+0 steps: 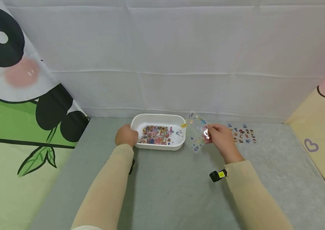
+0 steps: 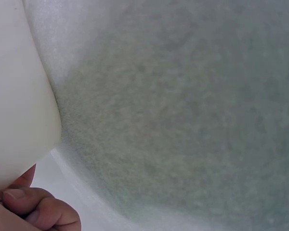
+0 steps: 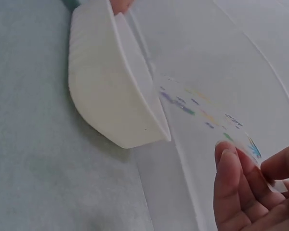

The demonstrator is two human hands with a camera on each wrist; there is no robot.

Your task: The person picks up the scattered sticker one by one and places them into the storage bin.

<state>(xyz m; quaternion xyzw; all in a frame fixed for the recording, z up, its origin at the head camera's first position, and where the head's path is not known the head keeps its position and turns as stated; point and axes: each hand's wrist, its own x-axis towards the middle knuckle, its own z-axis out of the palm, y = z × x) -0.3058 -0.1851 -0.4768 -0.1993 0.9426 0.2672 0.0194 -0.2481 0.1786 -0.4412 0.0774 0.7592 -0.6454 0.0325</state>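
My left hand (image 1: 126,135) grips the left end of a white plastic tub (image 1: 158,147), its fingertips curled at the wall in the left wrist view. Many small colorful stickers (image 1: 155,134) lie on the tub's floor. Between thumb and fingers, my right hand (image 1: 221,137) pinches a clear sticker sheet (image 1: 194,131) with scattered small colored figures. The sheet is held up beside the tub's right end, its left edge overlapping the rim in the head view. In the right wrist view the thumb presses the sheet (image 3: 207,108) against the curled fingers.
Several rows of small stickers (image 1: 244,134) lie on the grey tabletop (image 1: 174,191), right of my right hand. A white cloth backdrop (image 1: 162,57) rises behind the table. Printed cloths hang at both sides, with a green part (image 1: 10,118) at left and a yellow one (image 1: 323,140) at right.
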